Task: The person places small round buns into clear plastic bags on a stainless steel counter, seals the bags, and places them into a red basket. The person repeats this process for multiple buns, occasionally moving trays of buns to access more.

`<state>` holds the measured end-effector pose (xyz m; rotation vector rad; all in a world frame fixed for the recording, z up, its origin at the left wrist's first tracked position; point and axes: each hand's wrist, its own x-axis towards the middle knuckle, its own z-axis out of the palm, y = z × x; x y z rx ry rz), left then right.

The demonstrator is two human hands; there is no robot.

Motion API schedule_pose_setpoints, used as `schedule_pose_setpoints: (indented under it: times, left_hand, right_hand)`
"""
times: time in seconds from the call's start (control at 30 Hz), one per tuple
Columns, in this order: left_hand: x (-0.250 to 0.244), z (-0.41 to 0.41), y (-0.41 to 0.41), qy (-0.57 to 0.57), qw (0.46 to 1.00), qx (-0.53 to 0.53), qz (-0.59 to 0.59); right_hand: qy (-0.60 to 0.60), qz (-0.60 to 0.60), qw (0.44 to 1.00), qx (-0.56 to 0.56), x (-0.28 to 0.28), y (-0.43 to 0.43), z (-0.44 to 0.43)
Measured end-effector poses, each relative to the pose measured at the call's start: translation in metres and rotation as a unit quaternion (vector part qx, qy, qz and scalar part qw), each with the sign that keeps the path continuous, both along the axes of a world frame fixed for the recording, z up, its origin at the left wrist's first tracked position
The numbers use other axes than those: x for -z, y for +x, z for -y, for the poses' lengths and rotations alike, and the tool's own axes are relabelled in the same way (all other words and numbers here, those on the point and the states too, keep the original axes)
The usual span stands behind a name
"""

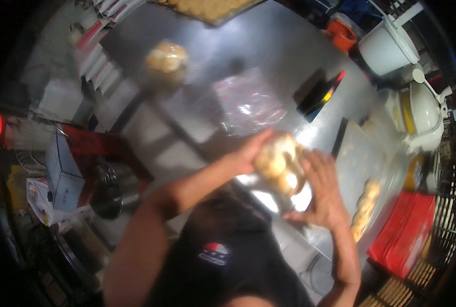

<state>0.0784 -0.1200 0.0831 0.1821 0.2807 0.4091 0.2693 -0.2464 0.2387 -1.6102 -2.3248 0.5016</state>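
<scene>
A clear bag of golden bread rolls (279,165) is between my two hands, over the near edge of a steel table. My left hand (249,153) grips its left side. On its right side my right hand (320,192) has bent fingers against or very near the bag; blur hides the exact contact. Flat clear plastic bags (249,101) lie on the table just beyond. Farther back at the left stands another bagged bunch of rolls (167,57). A row of small rolls (365,209) rests on a metal tray (350,153) at the right.
A dark phone-like object (320,98) lies right of the plastic bags. Filled baking tray (212,9) at the far edge. White bucket (387,48), orange container (342,34) and red box (404,232) line the right. A mixer with a steel bowl (109,192) stands at left.
</scene>
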Motion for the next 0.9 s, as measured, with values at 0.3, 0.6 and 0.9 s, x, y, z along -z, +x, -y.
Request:
schedule_pose_setpoints:
  times: [0.3, 0.6, 0.9]
  left_hand:
    - [0.000, -0.013, 0.015, 0.248, 0.963, -0.106, -0.023]
    - [-0.002, 0.029, 0.032, 0.005, 0.998, -0.025, -0.056]
    - [0.008, 0.010, 0.027, -0.059, 0.991, -0.079, -0.088]
  right_hand:
    - [-0.155, -0.658, 0.635, 0.374, 0.103, -0.026, 0.017]
    - [0.157, -0.068, 0.985, 0.013, 0.069, 0.010, 0.027]
    - [0.036, -0.024, 0.998, 0.045, 0.066, 0.054, 0.032]
